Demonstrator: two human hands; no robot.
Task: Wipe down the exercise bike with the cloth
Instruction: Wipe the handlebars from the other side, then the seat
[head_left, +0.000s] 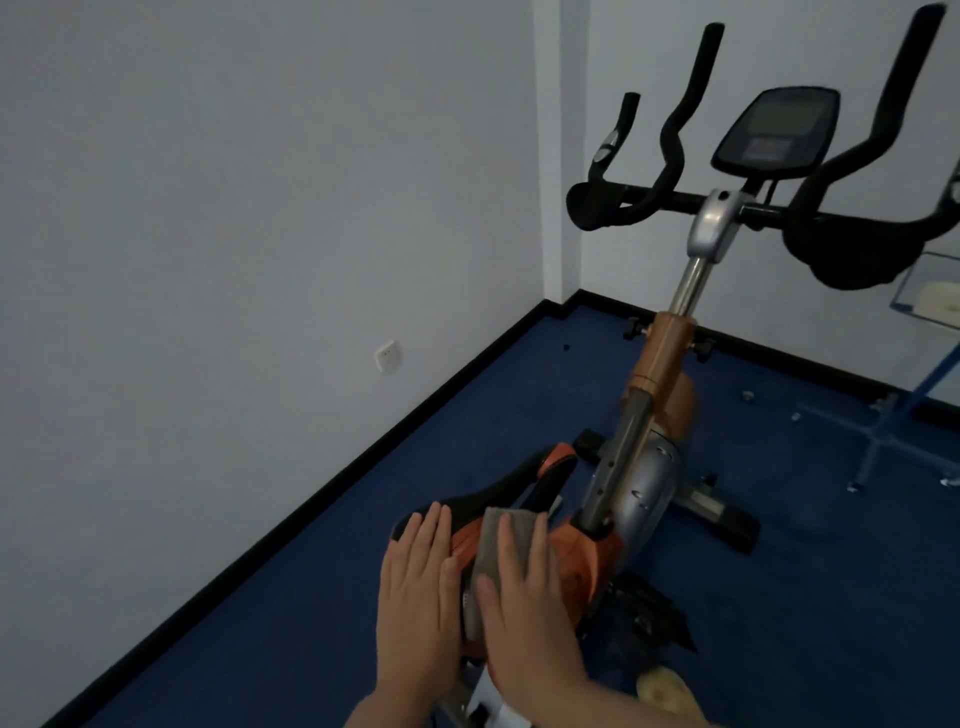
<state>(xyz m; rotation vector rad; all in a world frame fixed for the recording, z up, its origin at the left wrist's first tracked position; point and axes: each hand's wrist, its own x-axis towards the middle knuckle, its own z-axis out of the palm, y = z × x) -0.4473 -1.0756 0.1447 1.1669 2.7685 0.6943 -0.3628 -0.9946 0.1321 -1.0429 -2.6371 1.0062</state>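
Grey folded cloth (506, 540) is lying on the orange and black padded saddle (519, 499) of the orange and silver exercise bike (660, 395), pinned flat under the right hand (524, 597). That hand is pressing down with straight, slightly spread fingers, and the cloth's far edge is showing just beyond its fingertips. The cloth's long axis is running along the saddle, from the near end toward the nose. The left hand (415, 587) is resting flat on the saddle's left side, fingers straight and close together, just beside the cloth. The saddle's nose is pointing away toward the black curved handlebars (675, 130) and dark console screen (779, 130). The bike is standing on blue carpet (363, 571).
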